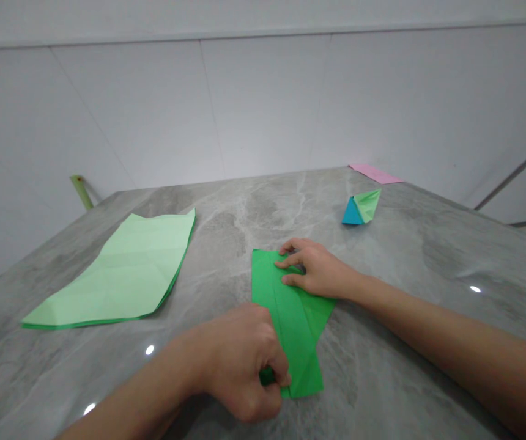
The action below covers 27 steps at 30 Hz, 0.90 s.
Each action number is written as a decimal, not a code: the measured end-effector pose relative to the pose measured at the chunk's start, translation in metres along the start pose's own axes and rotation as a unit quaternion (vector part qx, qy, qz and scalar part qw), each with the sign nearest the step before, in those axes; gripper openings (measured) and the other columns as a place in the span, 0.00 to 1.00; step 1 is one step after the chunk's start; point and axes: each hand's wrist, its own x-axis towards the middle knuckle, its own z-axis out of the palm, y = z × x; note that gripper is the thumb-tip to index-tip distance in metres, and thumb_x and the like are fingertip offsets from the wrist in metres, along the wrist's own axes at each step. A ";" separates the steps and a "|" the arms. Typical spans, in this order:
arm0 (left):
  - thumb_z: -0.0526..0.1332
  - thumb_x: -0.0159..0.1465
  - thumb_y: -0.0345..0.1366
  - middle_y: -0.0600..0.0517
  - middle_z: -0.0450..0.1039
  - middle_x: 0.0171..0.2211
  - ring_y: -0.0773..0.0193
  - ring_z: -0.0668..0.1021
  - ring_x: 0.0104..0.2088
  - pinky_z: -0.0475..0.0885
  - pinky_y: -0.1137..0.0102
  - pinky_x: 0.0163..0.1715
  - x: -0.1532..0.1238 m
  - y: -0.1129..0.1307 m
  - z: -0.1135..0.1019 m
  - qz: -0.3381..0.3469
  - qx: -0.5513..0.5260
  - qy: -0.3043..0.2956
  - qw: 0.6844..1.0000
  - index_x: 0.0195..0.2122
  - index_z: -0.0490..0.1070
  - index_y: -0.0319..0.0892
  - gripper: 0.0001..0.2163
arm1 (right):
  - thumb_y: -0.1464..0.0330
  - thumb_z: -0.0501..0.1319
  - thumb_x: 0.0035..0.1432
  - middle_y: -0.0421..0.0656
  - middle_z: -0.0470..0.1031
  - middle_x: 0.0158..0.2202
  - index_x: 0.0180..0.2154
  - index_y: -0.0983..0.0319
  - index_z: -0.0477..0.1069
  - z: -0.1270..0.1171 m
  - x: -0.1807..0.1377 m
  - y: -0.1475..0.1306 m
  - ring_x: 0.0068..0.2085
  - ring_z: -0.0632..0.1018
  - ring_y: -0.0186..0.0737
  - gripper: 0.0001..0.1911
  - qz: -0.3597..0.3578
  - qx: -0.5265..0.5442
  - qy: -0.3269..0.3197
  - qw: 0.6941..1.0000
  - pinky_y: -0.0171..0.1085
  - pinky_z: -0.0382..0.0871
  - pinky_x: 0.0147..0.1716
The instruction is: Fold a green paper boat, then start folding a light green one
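A bright green sheet of folded paper [293, 333] lies on the grey marbled table in front of me, creased lengthwise, with a triangular flap sticking out on its right side. My left hand [249, 363] is closed at the near left end of the paper, thumb and forefinger pinching its edge; the other fingers curl under and are partly hidden. Across the far right part of the paper rests my right hand [315, 266], fingers apart and fingertips touching the surface, holding nothing.
Pale green sheets [129, 269], darker green underneath, lie on the table's left. A small folded blue and light green paper piece [361, 208] stands at the back right. Behind it, a pink paper [375, 173] lies at the table [244, 208] edge, near the white wall.
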 end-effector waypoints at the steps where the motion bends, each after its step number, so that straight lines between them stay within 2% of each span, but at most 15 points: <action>1: 0.61 0.45 0.25 0.57 0.71 0.14 0.69 0.64 0.16 0.59 0.70 0.22 0.000 0.001 0.001 0.003 -0.002 -0.002 1.000 0.15 0.63 0.42 0.08 | 0.66 0.68 0.53 0.51 0.72 0.53 0.47 0.59 0.79 0.000 0.000 0.000 0.54 0.72 0.53 0.17 0.000 -0.002 -0.001 1.000 0.52 0.63 0.56; 4: 0.61 0.46 0.25 0.57 0.72 0.16 0.68 0.67 0.17 0.61 0.70 0.22 -0.002 0.002 0.006 0.031 -0.039 -0.026 0.998 0.15 0.65 0.42 0.08 | 0.66 0.68 0.53 0.51 0.72 0.52 0.47 0.59 0.79 -0.001 0.000 0.000 0.54 0.72 0.53 0.17 -0.001 -0.003 0.001 1.000 0.53 0.63 0.56; 7: 0.60 0.49 0.25 0.58 0.71 0.15 0.70 0.69 0.18 0.62 0.72 0.22 -0.001 0.004 0.014 0.080 -0.129 -0.032 0.988 0.18 0.70 0.42 0.06 | 0.66 0.68 0.53 0.50 0.72 0.52 0.46 0.58 0.79 0.000 0.000 0.001 0.54 0.72 0.53 0.17 -0.003 0.003 0.007 1.000 0.53 0.63 0.55; 9: 0.59 0.52 0.26 0.58 0.68 0.15 0.72 0.68 0.17 0.64 0.74 0.23 0.003 0.002 0.017 0.073 -0.173 0.045 0.981 0.22 0.74 0.41 0.06 | 0.66 0.68 0.53 0.50 0.72 0.52 0.46 0.58 0.79 0.001 -0.001 0.001 0.54 0.72 0.53 0.17 -0.006 0.001 0.009 1.000 0.53 0.63 0.55; 11: 0.58 0.56 0.27 0.57 0.68 0.17 0.71 0.69 0.18 0.66 0.74 0.25 0.008 -0.004 0.017 0.007 -0.154 0.191 0.969 0.26 0.76 0.41 0.08 | 0.66 0.68 0.54 0.50 0.72 0.52 0.47 0.58 0.79 0.002 -0.001 0.002 0.54 0.72 0.53 0.17 -0.009 -0.004 0.009 1.000 0.53 0.63 0.56; 13: 0.58 0.61 0.30 0.54 0.74 0.24 0.66 0.75 0.29 0.69 0.71 0.33 0.012 -0.013 0.015 -0.073 -0.076 0.295 0.950 0.30 0.77 0.42 0.08 | 0.66 0.67 0.54 0.50 0.72 0.53 0.48 0.58 0.79 0.002 -0.002 0.002 0.55 0.71 0.53 0.18 -0.011 -0.006 0.011 1.000 0.52 0.62 0.56; 14: 0.59 0.61 0.30 0.53 0.75 0.28 0.63 0.76 0.34 0.70 0.69 0.38 0.014 -0.019 0.014 -0.101 -0.039 0.310 0.945 0.31 0.77 0.43 0.07 | 0.66 0.67 0.55 0.50 0.72 0.53 0.48 0.58 0.79 0.001 -0.002 0.001 0.55 0.71 0.53 0.18 -0.013 -0.006 0.013 1.000 0.52 0.62 0.56; 15: 0.60 0.61 0.30 0.51 0.75 0.33 0.62 0.76 0.38 0.70 0.67 0.41 0.015 -0.024 0.013 -0.125 -0.009 0.315 0.941 0.32 0.77 0.43 0.06 | 0.65 0.66 0.55 0.50 0.72 0.52 0.48 0.59 0.79 0.001 -0.003 0.001 0.55 0.71 0.53 0.18 -0.014 -0.004 0.014 1.000 0.52 0.62 0.56; 17: 0.61 0.61 0.29 0.51 0.74 0.34 0.61 0.75 0.39 0.70 0.65 0.43 0.015 -0.032 0.012 -0.147 0.025 0.304 0.941 0.30 0.76 0.43 0.06 | 0.64 0.66 0.55 0.51 0.72 0.53 0.48 0.59 0.79 0.001 -0.005 -0.001 0.55 0.71 0.54 0.18 -0.009 0.005 0.017 1.000 0.53 0.62 0.56; 22: 0.62 0.61 0.30 0.49 0.74 0.37 0.58 0.75 0.42 0.71 0.61 0.46 0.013 -0.035 0.014 -0.149 0.083 0.286 0.943 0.27 0.78 0.44 0.07 | 0.58 0.68 0.50 0.53 0.67 0.58 0.52 0.59 0.75 0.007 -0.012 -0.008 0.60 0.67 0.58 0.27 0.021 0.034 0.022 0.999 0.57 0.58 0.58; 27: 0.64 0.62 0.32 0.46 0.74 0.45 0.54 0.74 0.50 0.69 0.58 0.53 0.011 -0.033 0.014 -0.131 0.117 0.273 0.946 0.29 0.80 0.45 0.06 | 0.60 0.69 0.46 0.56 0.62 0.63 0.56 0.60 0.71 0.014 -0.014 -0.013 0.64 0.62 0.58 0.34 0.034 0.036 0.012 0.999 0.58 0.52 0.62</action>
